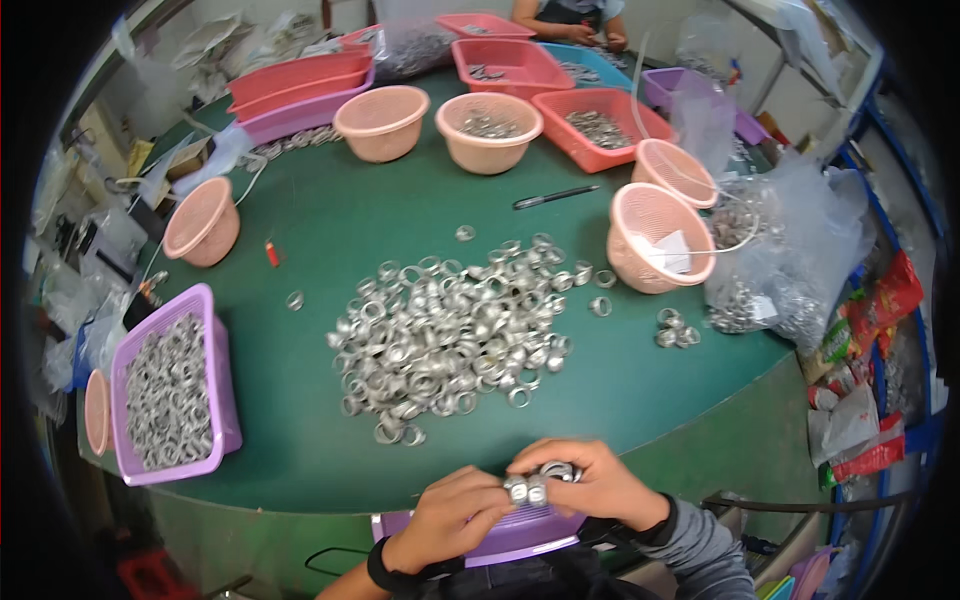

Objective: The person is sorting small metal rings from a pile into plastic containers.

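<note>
At the table's near edge my two hands meet over several silvery metal rings (527,490). My right hand (600,484) is closed around a small bunch of them, some showing between thumb and fingers. The closed fingertips of my left hand (455,514) pinch the leftmost ring of that bunch. Below the hands sits a purple basket (480,548), partly covered by my wrists. Beyond them a large heap of the same rings (450,335) spreads over the green table (290,400). A smaller cluster of rings (677,328) lies to the right.
A purple basket (225,400) full of rings stands at left. Pink round baskets (382,125) and red trays (515,70) line the back. A pen (556,197) and an orange lighter (272,254) lie on the table. Plastic bags (800,250) crowd the right; another person (575,20) works at the far side.
</note>
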